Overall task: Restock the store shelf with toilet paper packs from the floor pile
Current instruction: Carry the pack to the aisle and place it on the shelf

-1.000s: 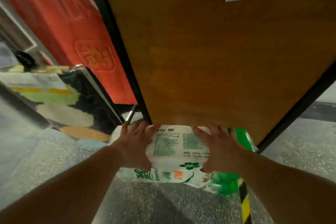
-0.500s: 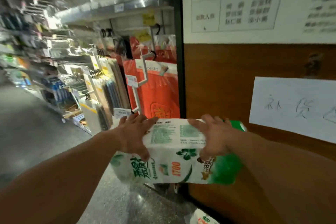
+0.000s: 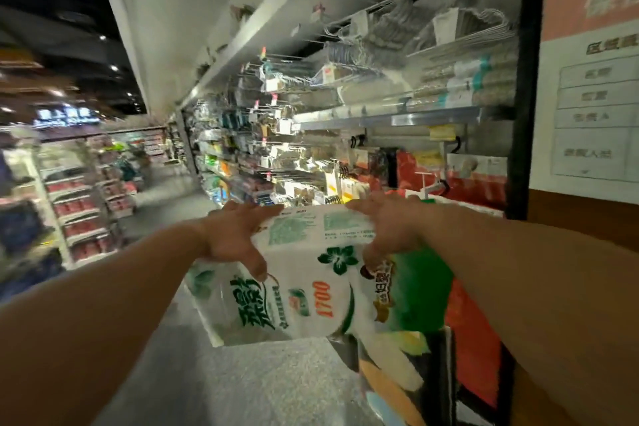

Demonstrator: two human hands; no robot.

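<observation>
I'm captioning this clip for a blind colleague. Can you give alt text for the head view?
Two bare hands, left hand and right hand, grip a toilet paper pack by its top corners, carried in a store aisle beside shelves of hanging goods.

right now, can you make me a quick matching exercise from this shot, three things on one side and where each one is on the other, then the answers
Things:
1. left hand
2. right hand
3. toilet paper pack

Places:
A. held off the floor between both hands
B. gripping the pack's green end
C. gripping the pack's white end, thumb on its front

Pairs: 1-C, 2-B, 3-A
</observation>
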